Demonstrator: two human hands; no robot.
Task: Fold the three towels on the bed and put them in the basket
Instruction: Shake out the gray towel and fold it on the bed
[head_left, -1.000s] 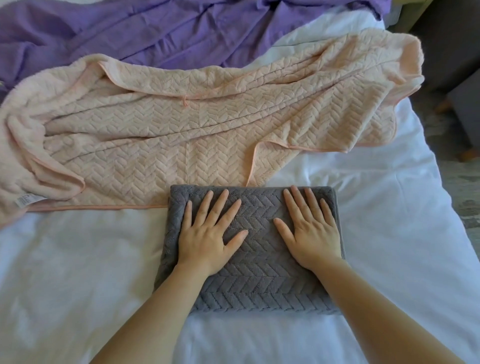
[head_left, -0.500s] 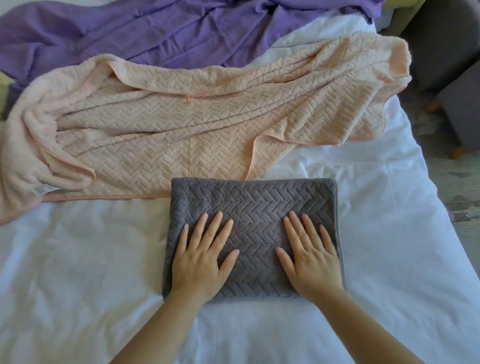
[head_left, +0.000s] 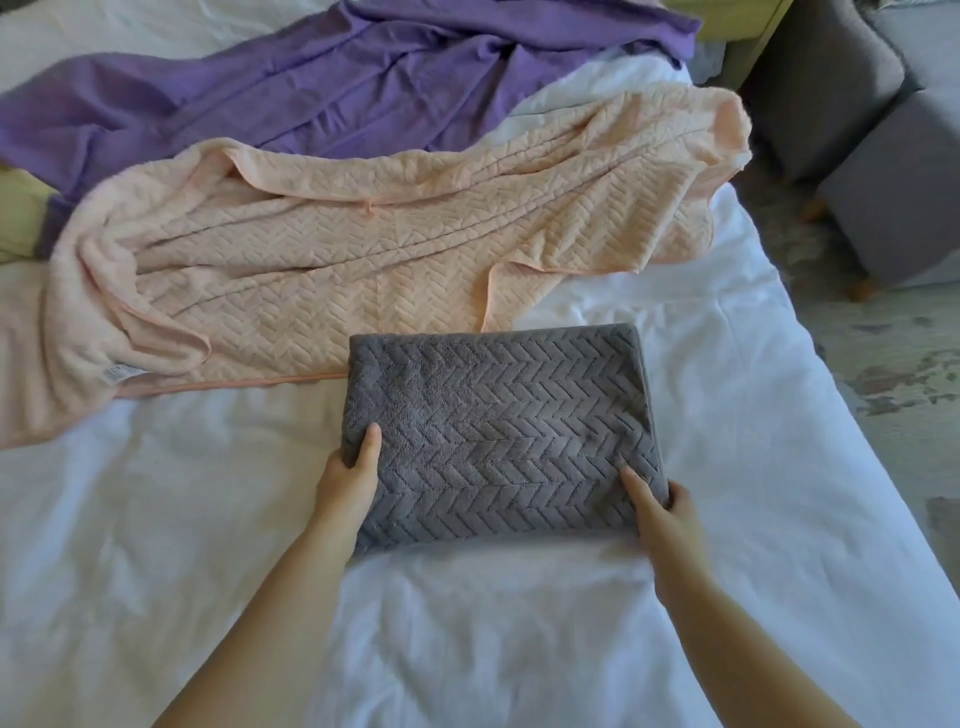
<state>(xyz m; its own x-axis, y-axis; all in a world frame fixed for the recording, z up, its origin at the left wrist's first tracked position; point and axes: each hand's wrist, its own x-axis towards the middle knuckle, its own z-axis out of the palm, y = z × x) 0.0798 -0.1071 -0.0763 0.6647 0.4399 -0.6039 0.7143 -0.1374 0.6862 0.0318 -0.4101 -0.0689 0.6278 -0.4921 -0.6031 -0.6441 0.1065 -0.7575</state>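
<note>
Left hand (head_left: 347, 480) and right hand (head_left: 662, 512) slid outward, gripping grey towel (head_left: 498, 431) touching pink towel (head_left: 363, 260).

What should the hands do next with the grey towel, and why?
Probably lift the grey towel off the bed. It is folded into a neat rectangle, and the left hand and right hand each grip one side of it, thumbs on top. The basket is not in view, so I cannot tell where to carry it. The pink towel and purple towel lie unfolded behind.
</note>
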